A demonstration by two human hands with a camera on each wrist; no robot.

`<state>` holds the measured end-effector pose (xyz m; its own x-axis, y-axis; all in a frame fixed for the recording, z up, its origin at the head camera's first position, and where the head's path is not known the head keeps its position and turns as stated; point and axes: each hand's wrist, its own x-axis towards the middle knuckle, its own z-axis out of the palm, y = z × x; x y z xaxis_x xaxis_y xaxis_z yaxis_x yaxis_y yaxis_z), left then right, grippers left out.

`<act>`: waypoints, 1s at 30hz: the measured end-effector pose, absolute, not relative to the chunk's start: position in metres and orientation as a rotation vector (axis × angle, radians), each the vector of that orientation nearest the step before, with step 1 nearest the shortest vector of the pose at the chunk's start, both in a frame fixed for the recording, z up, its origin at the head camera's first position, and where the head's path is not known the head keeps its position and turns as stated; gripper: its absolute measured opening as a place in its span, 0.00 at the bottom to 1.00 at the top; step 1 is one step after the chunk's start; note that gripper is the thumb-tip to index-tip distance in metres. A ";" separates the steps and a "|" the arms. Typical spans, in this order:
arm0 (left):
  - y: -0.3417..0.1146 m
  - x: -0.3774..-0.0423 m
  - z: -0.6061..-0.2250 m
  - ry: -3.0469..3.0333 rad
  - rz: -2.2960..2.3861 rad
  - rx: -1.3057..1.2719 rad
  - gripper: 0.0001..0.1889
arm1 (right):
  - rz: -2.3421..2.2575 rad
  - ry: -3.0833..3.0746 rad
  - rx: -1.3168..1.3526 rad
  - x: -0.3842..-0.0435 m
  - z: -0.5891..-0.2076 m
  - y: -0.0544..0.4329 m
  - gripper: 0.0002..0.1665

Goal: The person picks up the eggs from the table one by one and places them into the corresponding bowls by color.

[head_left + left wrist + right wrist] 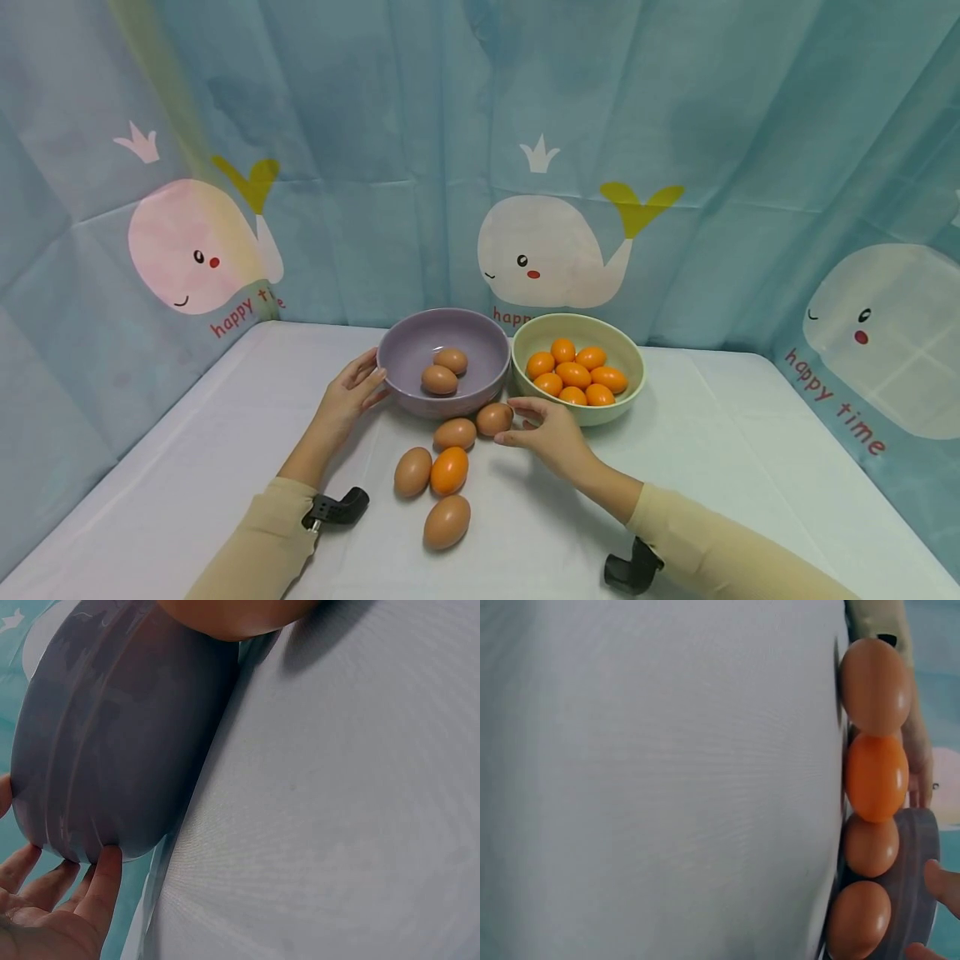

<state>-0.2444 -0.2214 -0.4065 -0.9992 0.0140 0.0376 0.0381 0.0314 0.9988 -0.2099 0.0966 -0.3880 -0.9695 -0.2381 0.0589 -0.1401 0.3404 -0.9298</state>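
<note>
In the head view my left hand (348,392) touches the left side of a purple bowl (405,400) that holds two brown eggs (439,380). The left wrist view shows the spread fingertips (109,859) against its outer wall. My right hand (551,433) is beside a brown egg (493,420) at the bowl's front right, thumb and forefinger parted near its right end. In the right wrist view those fingertips (937,877) stand apart from the nearest egg (859,919). More brown eggs (454,434) and one orange egg-shaped piece (449,471) lie on the table in front.
A light green bowl (637,375) with several orange egg-shaped pieces stands right of the purple one. Both rest on a white-covered table (750,458). A blue curtain (375,167) with whale prints hangs behind it. The frontmost brown egg (447,522) lies nearest the camera.
</note>
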 end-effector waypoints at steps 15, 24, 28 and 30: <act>-0.222 -0.244 -0.407 -2.230 -2.183 -0.070 0.34 | -1.499 2.648 -0.342 -0.218 -0.401 0.084 0.41; -0.222 -0.244 -0.407 -2.246 -2.184 -0.065 0.34 | -1.507 2.654 -0.308 -0.224 -0.403 0.078 0.41; -0.222 -0.244 -0.406 -2.252 -2.175 -0.070 0.34 | -1.518 2.648 -0.310 -0.227 -0.404 0.076 0.40; -0.222 -0.244 -0.406 -2.256 -2.170 -0.075 0.34 | -1.536 2.633 -0.305 -0.228 -0.405 0.075 0.40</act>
<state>-0.2438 -0.2218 -0.4062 -0.9988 0.0272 0.0406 0.0416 0.0380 0.9984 -0.2276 0.0748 -0.4047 -0.9772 -0.2100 0.0326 -0.1317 0.4780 -0.8685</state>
